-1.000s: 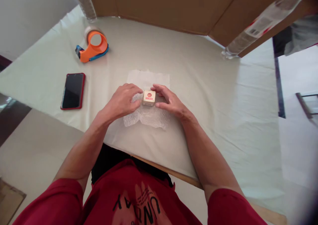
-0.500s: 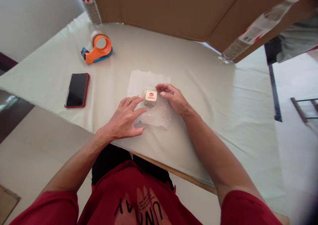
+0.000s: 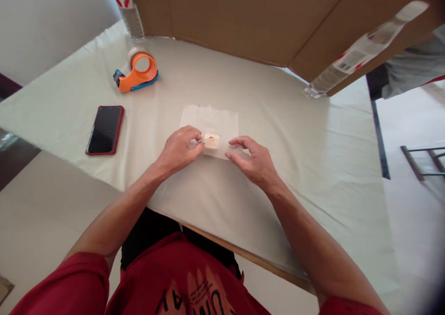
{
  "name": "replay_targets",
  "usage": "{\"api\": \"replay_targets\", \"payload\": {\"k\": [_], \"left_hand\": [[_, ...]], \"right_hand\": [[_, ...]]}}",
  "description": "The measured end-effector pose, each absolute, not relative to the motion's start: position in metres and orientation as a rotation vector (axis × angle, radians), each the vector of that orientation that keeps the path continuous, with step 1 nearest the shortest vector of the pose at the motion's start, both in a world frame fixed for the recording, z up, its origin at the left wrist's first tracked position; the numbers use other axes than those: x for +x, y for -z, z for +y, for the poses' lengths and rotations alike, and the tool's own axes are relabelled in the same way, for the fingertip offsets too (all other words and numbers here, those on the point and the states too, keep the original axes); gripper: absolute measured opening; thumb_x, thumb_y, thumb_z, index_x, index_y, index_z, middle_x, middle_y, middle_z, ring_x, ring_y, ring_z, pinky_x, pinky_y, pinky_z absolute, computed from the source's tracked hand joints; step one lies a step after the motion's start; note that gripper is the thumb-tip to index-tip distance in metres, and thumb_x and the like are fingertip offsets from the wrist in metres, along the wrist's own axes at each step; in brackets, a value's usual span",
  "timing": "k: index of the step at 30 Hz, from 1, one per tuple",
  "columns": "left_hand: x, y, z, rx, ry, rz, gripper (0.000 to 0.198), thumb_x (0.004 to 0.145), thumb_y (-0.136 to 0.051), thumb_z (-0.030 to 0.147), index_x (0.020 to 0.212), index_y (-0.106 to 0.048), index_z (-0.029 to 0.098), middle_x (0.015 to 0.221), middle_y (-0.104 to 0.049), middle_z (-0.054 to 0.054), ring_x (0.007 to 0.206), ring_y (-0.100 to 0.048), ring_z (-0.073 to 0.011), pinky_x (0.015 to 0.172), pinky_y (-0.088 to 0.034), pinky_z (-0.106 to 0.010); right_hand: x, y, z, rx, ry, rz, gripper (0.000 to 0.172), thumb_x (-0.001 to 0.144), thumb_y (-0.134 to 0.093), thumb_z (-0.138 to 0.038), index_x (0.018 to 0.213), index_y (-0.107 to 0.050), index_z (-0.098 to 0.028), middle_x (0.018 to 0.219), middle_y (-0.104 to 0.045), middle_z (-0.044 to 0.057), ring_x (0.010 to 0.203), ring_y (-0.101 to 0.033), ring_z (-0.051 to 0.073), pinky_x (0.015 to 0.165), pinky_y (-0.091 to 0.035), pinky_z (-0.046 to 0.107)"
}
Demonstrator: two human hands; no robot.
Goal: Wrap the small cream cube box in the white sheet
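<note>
A small cream-coloured box (image 3: pixel 211 141) lies on a whitish translucent wrap sheet (image 3: pixel 208 116) on the cloth-covered table. The sheet's near part is folded up over the box, so the print on it looks faint. My left hand (image 3: pixel 182 148) is at the box's left side, thumb and fingers pinched on the sheet's edge. On the right, my right hand (image 3: pixel 252 159) holds the sheet's other side between thumb and fingers, a short way from the box.
An orange and blue tape dispenser (image 3: pixel 139 73) and a phone with a red case (image 3: pixel 105 130) lie to the left. Behind stands a large cardboard panel (image 3: pixel 229 18), with a plastic bottle (image 3: pixel 130 18) at left and another bottle (image 3: pixel 354 55) leaning at right.
The sheet's near part, flat on the table before, is now raised and folded over the box. Both hands have closed on the sheet, and my right hand has moved slightly right and nearer me.
</note>
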State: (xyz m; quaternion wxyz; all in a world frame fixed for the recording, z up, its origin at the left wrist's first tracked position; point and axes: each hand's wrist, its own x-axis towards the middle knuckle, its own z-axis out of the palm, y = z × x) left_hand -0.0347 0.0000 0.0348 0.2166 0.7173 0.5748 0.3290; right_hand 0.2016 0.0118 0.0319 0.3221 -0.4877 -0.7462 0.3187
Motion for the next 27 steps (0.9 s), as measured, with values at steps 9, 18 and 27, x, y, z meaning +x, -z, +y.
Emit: {"api": "replay_targets", "payload": {"k": [9, 18, 27], "left_hand": [[-0.027, -0.024, 0.028, 1.574, -0.947, 1.486, 0.021, 0.075, -0.067, 0.037, 0.071, -0.062, 0.017, 0.104, -0.075, -0.007, 0.092, -0.066, -0.0196, 0.078, -0.05, -0.028], [-0.03, -0.023, 0.022, 1.506, -0.958, 1.45, 0.022, 0.072, -0.068, 0.038, 0.071, -0.062, 0.017, 0.077, -0.068, -0.002, 0.072, -0.057, -0.0147, 0.066, -0.044, -0.025], [-0.031, -0.023, 0.015, 1.467, -0.959, 1.467, 0.023, 0.072, -0.066, 0.039, 0.067, -0.059, 0.018, 0.072, -0.066, -0.001, 0.069, -0.055, -0.0141, 0.064, -0.042, -0.025]], "right_hand": [[0.179, -0.007, 0.058, -1.167, -1.297, -1.55, 0.02, 0.074, -0.073, -0.038, 0.07, -0.063, -0.021, 0.104, -0.075, 0.006, 0.089, -0.066, 0.021, 0.078, -0.05, 0.035], [0.18, -0.003, 0.054, -1.156, -1.432, -1.48, 0.028, 0.069, -0.079, -0.043, 0.068, -0.062, -0.02, 0.087, -0.073, 0.004, 0.07, -0.06, 0.015, 0.062, -0.045, 0.029], [0.181, -0.013, 0.043, -1.27, -0.638, -1.841, 0.008, 0.083, -0.065, -0.03, 0.08, -0.064, -0.023, 0.084, -0.069, 0.005, 0.079, -0.062, 0.022, 0.077, -0.049, 0.039]]}}
